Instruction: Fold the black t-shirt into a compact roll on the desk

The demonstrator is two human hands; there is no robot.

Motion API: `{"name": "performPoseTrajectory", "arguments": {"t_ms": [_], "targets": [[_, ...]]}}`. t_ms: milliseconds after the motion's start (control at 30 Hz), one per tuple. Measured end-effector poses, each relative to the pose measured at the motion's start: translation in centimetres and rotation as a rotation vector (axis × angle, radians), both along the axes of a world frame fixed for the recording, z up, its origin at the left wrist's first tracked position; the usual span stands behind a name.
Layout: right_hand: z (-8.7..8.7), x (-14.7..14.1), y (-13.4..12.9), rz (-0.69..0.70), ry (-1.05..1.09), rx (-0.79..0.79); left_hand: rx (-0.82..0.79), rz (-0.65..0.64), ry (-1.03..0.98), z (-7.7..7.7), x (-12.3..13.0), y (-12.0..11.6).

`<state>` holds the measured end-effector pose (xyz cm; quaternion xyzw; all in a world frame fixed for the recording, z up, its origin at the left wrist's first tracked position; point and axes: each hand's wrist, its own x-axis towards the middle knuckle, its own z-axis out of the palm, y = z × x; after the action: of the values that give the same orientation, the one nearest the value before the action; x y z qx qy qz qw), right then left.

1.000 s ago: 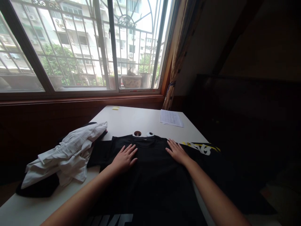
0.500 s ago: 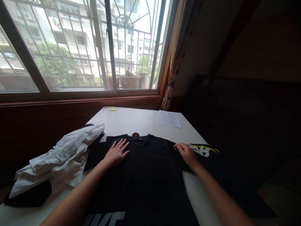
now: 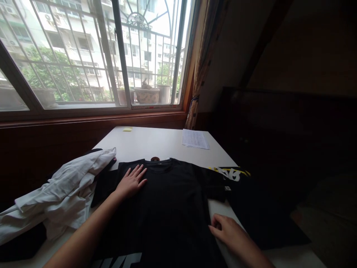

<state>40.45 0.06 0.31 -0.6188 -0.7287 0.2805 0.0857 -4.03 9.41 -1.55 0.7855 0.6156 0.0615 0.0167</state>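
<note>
A black T-shirt [image 3: 170,197] is spread on the white table, its collar toward the window and pale lettering near its hem. My left hand [image 3: 131,182] lies flat on its left shoulder, fingers spread. At the shirt's right side edge, below the sleeve, my right hand [image 3: 227,230] has its fingers curled in, thumb and forefinger closed at the cloth. The fingertips partly hide what they pinch.
White cloth [image 3: 75,186] is heaped over dark cloth at the left. Another dark garment with white and yellow print [image 3: 231,173] lies at the right edge. Papers [image 3: 195,139], a yellow note [image 3: 127,129] and a round brown object [image 3: 155,159] are on the table [image 3: 156,139].
My right hand has moved from the right sleeve down to the shirt's side edge. My left hand stays on the left shoulder. The whole view has shifted slightly.
</note>
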Motion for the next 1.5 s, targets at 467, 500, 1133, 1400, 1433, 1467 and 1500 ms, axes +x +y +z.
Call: {"name": "performPoseTrajectory", "arguments": {"t_ms": [467,500,1133,1400,1433,1467,1500], "targets": [[0.9,4.7,-0.6,-0.119,0.098,-0.002,0.011,-0.041,-0.01,-0.3,-0.6,0.4],[1.0,4.9,-0.6,-0.112,0.094,-0.021,0.014,-0.049,-0.013,-0.4,-0.7,0.4],[1.7,3.8,13.8,-0.095,-0.277,0.422,0.169,0.036,0.121,2.6,-3.6,-2.8],[1.1,2.1,20.0,-0.135,-0.292,0.285,0.027,0.307,0.157,4.1,-7.3,0.6],[1.2,2.1,20.5,-0.144,-0.293,0.258,0.008,0.326,0.148,4.3,-7.6,1.2],[1.3,2.1,21.0,-0.139,-0.288,0.227,-0.01,0.337,0.136,4.4,-7.7,1.7],[1.4,2.2,21.4,-0.123,-0.278,0.198,-0.029,0.339,0.122,4.7,-7.9,2.2]]}}
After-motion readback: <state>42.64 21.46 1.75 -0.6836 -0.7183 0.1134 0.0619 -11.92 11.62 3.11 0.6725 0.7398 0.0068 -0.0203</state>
